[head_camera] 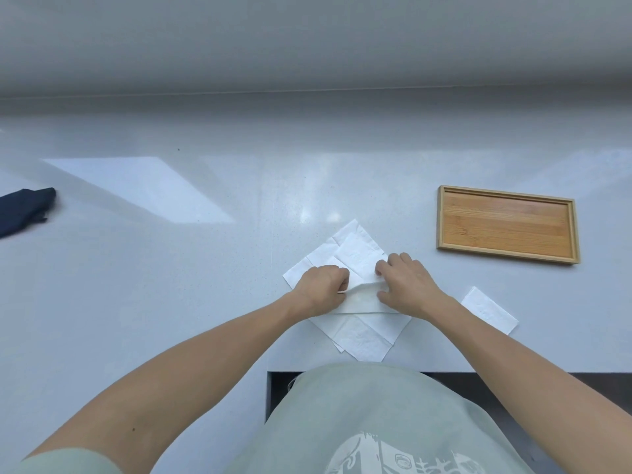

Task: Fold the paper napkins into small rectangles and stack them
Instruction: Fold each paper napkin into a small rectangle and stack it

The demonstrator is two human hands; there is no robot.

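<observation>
Pale countertop point(171, 268) carries a bare wooden tray point(507, 224). Left hand point(321, 285) and right hand point(407, 285) pinch a lifted napkin point(362, 299) above spread napkins point(355, 254); a folded napkin point(489, 310) lies right.

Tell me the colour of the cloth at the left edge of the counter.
Dark navy blue; the cloth shows in the head view, the only view given.

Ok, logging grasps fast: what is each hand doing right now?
Left hand: fingers curled, pinching the top napkin at its raised fold.
Right hand: pinching the same napkin's other end.
</observation>
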